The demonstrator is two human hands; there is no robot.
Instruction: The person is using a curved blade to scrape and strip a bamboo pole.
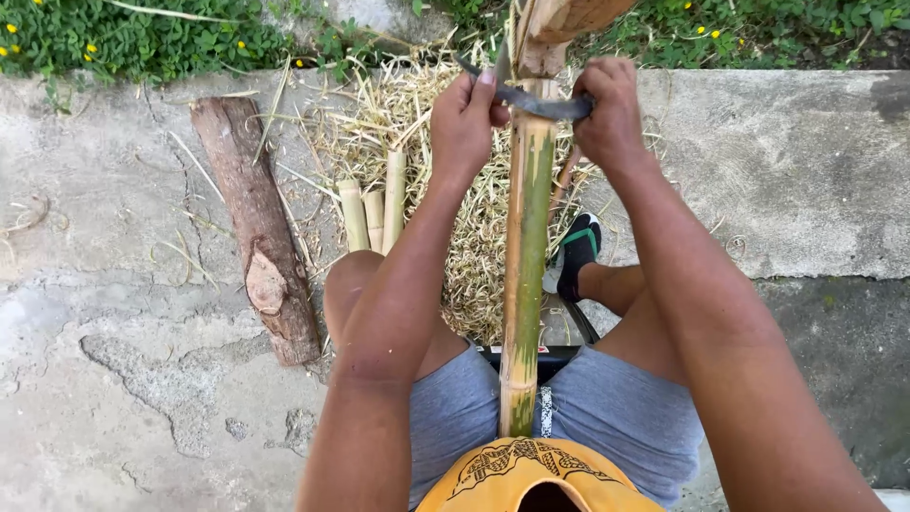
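Green skin remained along the bamboo pole (527, 237); the curved blade (531, 100), clasped at both ends by left hand (464, 118) and right hand (611, 109), was set far up; straw-coloured shavings (398, 123) lay beyond.

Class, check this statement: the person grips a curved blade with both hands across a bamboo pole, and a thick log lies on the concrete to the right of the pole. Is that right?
Not quite. The head view shows the log lying to the left of the bamboo pole, not the right. The rest holds: the left hand and right hand grip the curved blade across the pole.
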